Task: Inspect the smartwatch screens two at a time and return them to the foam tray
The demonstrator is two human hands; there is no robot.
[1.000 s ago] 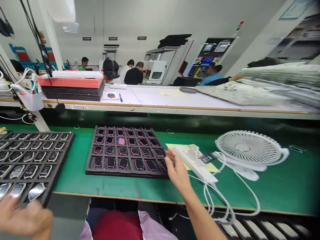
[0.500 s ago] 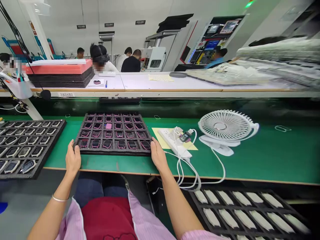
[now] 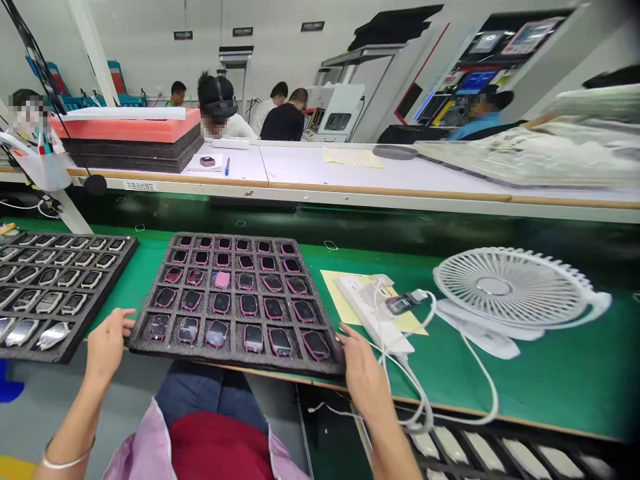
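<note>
Foam tray (image 3: pixel 235 343), dk grey, sits at front edge of green counter (image 3: pixel 550 383), btwn a 2nd tray (image 3: pixel 101 293) on L & white power strip (image 3: pixel 357 300) on R; can't tell if near side's raised a bit. 5 rows x 6 compartments, 1 pc each: mostly dk-faced, rounded-rect. watch-like pcs (image 3: pixel 249 305) w/ pink-purple rims, angles vary slightly. Solid pink pc (image 3: pixel 221 280) is 3rd from L, mid row. Front-row faces catch glare. L hand (image 3: pixel 107 343): fingers part-bent, gripping near-L side. R hand (image 3: pixel 364 363): likewise on near-R side, fingertips partly hidden.
</note>
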